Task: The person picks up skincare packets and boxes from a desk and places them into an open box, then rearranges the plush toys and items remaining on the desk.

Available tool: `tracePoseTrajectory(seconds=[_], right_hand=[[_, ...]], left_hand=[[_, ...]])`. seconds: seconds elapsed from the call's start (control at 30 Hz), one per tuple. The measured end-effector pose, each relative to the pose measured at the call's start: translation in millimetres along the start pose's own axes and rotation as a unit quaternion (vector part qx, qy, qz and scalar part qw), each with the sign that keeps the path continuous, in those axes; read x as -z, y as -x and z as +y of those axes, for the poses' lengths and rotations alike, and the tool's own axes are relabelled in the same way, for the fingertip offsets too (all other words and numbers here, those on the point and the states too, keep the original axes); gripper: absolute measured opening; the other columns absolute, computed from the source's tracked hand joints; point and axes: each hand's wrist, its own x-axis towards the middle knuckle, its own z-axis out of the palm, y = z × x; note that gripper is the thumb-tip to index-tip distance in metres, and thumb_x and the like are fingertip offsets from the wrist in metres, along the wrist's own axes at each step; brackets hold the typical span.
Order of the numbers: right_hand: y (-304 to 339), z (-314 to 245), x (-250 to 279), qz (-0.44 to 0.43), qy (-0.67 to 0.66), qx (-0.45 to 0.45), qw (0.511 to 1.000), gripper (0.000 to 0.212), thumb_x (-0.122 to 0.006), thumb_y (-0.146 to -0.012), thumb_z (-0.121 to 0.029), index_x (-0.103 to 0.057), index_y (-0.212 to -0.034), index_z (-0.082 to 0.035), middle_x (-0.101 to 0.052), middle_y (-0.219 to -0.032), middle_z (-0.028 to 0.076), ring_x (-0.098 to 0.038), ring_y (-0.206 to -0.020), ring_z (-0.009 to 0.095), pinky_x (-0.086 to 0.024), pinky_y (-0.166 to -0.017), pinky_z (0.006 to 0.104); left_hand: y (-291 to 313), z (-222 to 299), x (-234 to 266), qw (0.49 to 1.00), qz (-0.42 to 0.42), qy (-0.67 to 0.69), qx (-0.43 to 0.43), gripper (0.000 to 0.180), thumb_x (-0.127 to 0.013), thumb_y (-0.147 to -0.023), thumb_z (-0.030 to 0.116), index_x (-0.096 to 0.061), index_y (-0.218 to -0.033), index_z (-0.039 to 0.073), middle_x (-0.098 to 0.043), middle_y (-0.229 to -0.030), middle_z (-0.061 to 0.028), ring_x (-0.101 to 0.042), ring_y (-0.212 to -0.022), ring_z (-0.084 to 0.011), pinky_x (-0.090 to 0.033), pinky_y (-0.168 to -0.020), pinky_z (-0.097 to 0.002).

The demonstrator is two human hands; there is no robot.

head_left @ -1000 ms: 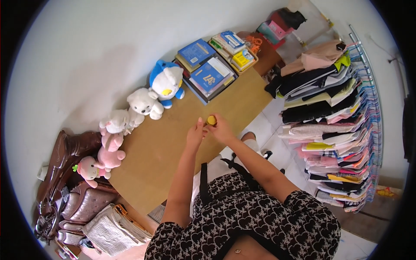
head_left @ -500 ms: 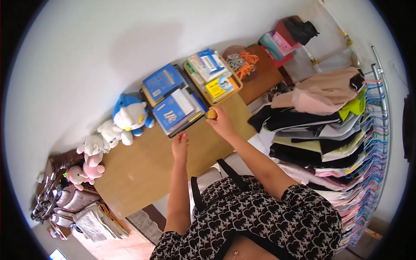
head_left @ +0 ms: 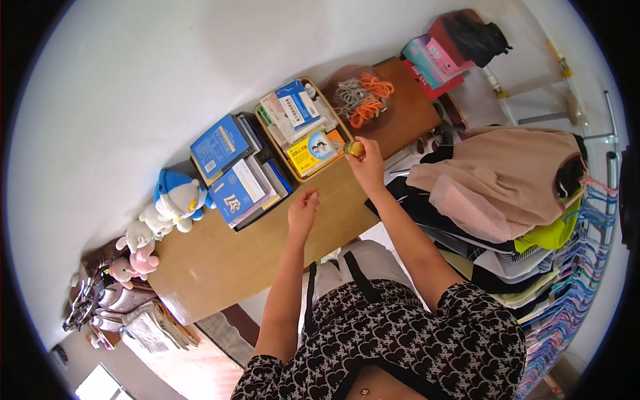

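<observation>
My right hand (head_left: 369, 163) grips a small yellow, rounded bottle or jar (head_left: 355, 149) between thumb and fingers. It hangs beside the near right corner of a yellow-rimmed basket (head_left: 305, 179) holding several medicine boxes. Among these are a yellow box (head_left: 311, 153) and a blue-and-white box (head_left: 298, 105). Over the wooden table, my left hand (head_left: 303, 211) has its fingers loosely bent and slightly apart, with nothing visible in them. Left of the basket stands a dark holder with blue books or folders (head_left: 238, 191).
Plush toys (head_left: 179, 195) line the table's (head_left: 220, 260) wall side. A round tray of orange and grey cords (head_left: 363, 93) lies beyond the basket, near stacked boxes (head_left: 433, 63). A rack of hanging clothes (head_left: 507, 180) stands close on the right. Folded cloths (head_left: 157, 327) lie at lower left.
My view has shifted to the right, so the table things sit further left. My right hand, still holding the yellow container, has moved right past the basket's corner. My left hand has followed rightward.
</observation>
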Motion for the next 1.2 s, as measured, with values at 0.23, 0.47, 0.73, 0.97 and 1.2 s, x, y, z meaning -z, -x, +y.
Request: tracePoseTrajectory(seconds=[0.23,0.47,0.73,0.97,1.2], right_hand=[[-38.7,4.0,-29.0,-0.049,0.154,0.060,0.985,0.043,-0.065,-0.075,-0.007,-0.048,-0.114,-0.010,-0.052,-0.106,0.007,-0.056,-0.093,0.028,-0.049,-0.073,0.0371],[-51.0,4.8,-46.4,-0.187,0.274,0.061,0.941,0.050,-0.063,-0.075,-0.005,-0.047,-0.121,-0.010,-0.052,-0.114,0.011,-0.049,-0.107,0.029,-0.045,-0.083,0.0385],[-33.9,45.0,-27.6,0.017,0.151,0.071,0.986,0.049,-0.059,-0.081,-0.013,-0.042,-0.127,-0.005,-0.048,-0.120,0.014,-0.046,-0.110,0.033,-0.036,-0.096,0.0375],[-24.3,38.7,-42.0,-0.132,-0.124,-0.354,0.918,0.051,-0.052,-0.085,-0.008,-0.040,-0.134,-0.015,-0.058,-0.114,0.010,-0.055,-0.104,0.023,-0.046,-0.081,0.0339],[-43.7,83.3,-50.8,-0.176,-0.050,-0.244,0.952,0.053,-0.048,-0.078,0.008,-0.050,-0.127,-0.011,-0.059,-0.102,0.005,-0.057,-0.080,0.015,-0.049,-0.065,0.0263]], left_hand=[[-3.1,9.2,12.2,0.998,0.036,0.009,-0.043,0.028,-0.051,-0.090,0.020,-0.055,-0.113,0.004,-0.060,-0.100,-0.0026,-0.056,-0.083,-0.0102,-0.043,-0.069,-0.0231],[11.3,-14.8,11.8,0.998,0.051,0.026,0.017,0.028,-0.050,-0.090,0.019,-0.056,-0.113,0.004,-0.060,-0.101,-0.0036,-0.057,-0.083,-0.0105,-0.045,-0.068,-0.0238],[18.7,-24.5,32.4,0.988,0.140,0.056,0.038,0.034,-0.054,-0.088,0.019,-0.052,-0.117,0.003,-0.058,-0.105,-0.0068,-0.057,-0.085,-0.0134,-0.047,-0.070,-0.0260],[13.1,-78.3,100.6,0.819,0.346,0.435,0.140,0.076,-0.052,-0.084,0.009,-0.003,-0.142,0.013,-0.036,-0.128,-0.0148,-0.053,-0.096,-0.0396,-0.050,-0.078,-0.0452],[-6.0,-78.3,120.8,0.807,0.301,0.501,0.082,0.045,-0.047,-0.084,0.003,-0.036,-0.127,0.006,-0.039,-0.128,-0.0142,-0.052,-0.100,-0.0421,-0.050,-0.082,-0.0475]])
